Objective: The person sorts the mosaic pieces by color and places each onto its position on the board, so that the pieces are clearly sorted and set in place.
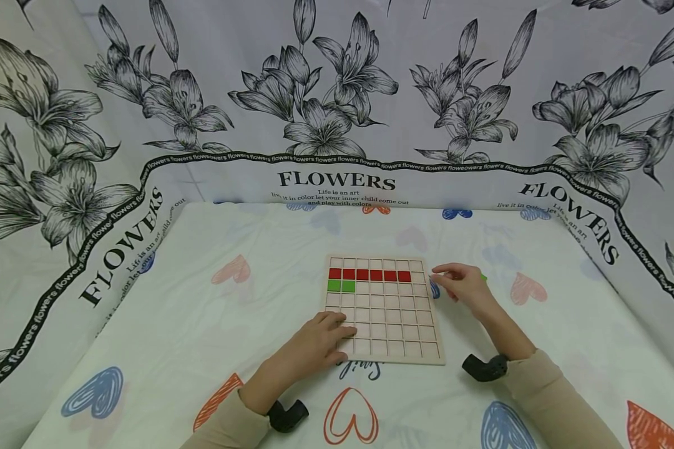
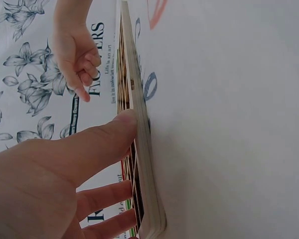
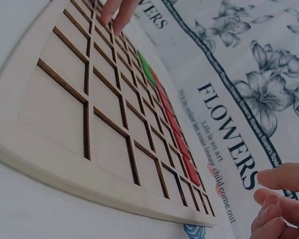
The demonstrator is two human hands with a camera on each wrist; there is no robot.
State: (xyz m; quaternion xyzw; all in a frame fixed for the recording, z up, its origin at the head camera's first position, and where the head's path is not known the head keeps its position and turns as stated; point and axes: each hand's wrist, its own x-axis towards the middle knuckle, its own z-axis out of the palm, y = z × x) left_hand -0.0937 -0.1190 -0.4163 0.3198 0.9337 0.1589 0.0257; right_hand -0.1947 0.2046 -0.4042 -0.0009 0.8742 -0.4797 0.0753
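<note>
A wooden grid board [image 1: 386, 360] lies flat on the cloth. Six red tiles [image 1: 376, 275] fill most of its second row, and two green tiles [image 1: 348, 285] sit at the left of the row below. My left hand [image 1: 314, 342] rests over the board's left edge, thumb [image 2: 117, 137] against the rim and fingers spread on the grid. Off the right edge is my right hand [image 1: 465, 285], index finger extended and other fingers bent; the right wrist view shows no tile at its fingertips [image 3: 259, 185]. A bit of green [image 1: 484, 277] shows behind it; whether the hand touches it I cannot tell.
A white cloth [image 1: 163, 324] printed with hearts covers the table. Flower-printed fabric [image 1: 247, 125] hangs at the back and on both sides. A black device is at each wrist, the left [image 1: 288, 416] and the right [image 1: 485, 368].
</note>
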